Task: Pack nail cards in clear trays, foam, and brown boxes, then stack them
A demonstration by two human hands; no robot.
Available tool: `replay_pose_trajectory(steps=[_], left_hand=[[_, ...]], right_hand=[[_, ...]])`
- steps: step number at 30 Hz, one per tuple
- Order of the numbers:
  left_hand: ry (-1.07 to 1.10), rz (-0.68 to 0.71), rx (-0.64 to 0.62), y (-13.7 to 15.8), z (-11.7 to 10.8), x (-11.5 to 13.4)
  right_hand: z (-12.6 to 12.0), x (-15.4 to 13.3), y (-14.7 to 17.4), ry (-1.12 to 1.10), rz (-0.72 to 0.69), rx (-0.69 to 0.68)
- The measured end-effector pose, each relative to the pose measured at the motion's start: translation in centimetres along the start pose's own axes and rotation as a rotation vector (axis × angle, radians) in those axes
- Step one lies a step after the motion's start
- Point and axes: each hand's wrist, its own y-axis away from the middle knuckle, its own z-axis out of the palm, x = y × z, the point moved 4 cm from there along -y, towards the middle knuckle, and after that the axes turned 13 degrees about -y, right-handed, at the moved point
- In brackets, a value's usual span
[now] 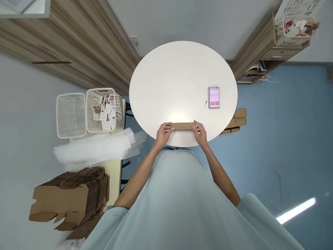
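Observation:
A brown cardboard box (183,126), long and narrow from above, is at the near edge of the round white table (179,76). My left hand (163,133) grips its left end, thumb on the near side and fingers at the far side. At the opposite end my right hand (199,132) holds the box the same way. The lid side faces up and looks closed, with a small curved notch along its near edge. A phone (214,97) with a lit, blurred screen lies on the table to the right.
Left of the table, a side table (114,180) bears a white basket (101,91) of small packets, white sheets (96,147) and stacked flat cardboard (62,199). Small cardboard boxes (239,117) sit beyond the table's right edge. A wooden cabinet (260,45) stands back right.

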Motion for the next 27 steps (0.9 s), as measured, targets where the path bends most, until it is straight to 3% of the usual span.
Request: replay_pose_trajectory(steps=[5,11,21,27], left_hand=[[0.064,-0.04,0.016,1.1,0.6,-0.2],[0.18,-0.097,0.102,5.1,2.9,-1.5],[0.254,-0.164,0.094,12.4,13.6,-4.0],[0.385,-0.163,0.052,15.2,18.5,-3.4]], right_hand=[[0.0,0.0,0.3,-0.028,0.015,0.0],[-1.4,1.1,2.7,-0.082,0.001,-0.084],[-7.3,8.0,8.6,-0.035,0.07,-0.112],[-12.9,9.4,11.7,-0.255,0.178,-0.104]])
